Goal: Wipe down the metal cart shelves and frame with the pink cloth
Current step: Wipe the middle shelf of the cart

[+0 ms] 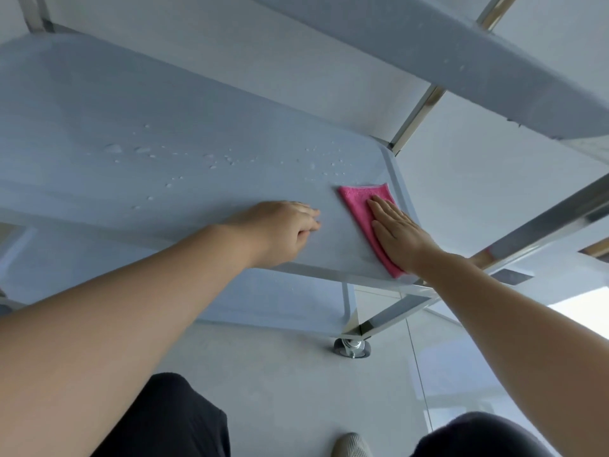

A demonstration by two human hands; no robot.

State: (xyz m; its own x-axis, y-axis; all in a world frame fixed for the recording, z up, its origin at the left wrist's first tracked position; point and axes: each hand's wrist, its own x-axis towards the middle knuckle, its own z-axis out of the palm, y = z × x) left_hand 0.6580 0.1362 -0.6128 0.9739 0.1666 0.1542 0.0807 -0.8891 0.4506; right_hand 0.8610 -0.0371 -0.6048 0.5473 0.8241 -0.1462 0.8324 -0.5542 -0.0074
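Observation:
A folded pink cloth (359,206) lies flat on the right end of the cart's middle shelf (164,127), close to its raised right rim. My right hand (400,234) presses on the cloth with straight fingers, covering its near half. My left hand (280,227) rests on the bare shelf just left of the cloth, fingers slightly bent, holding nothing. Water droplets (227,159) are scattered across the shelf beyond both hands.
The upper shelf (461,61) overhangs at the top right. Shiny frame posts (415,120) rise at the far right corner, and a frame bar (540,222) crosses at right. A lower shelf (290,301) and a caster wheel (353,348) sit above the pale floor. My knees and one foot show below.

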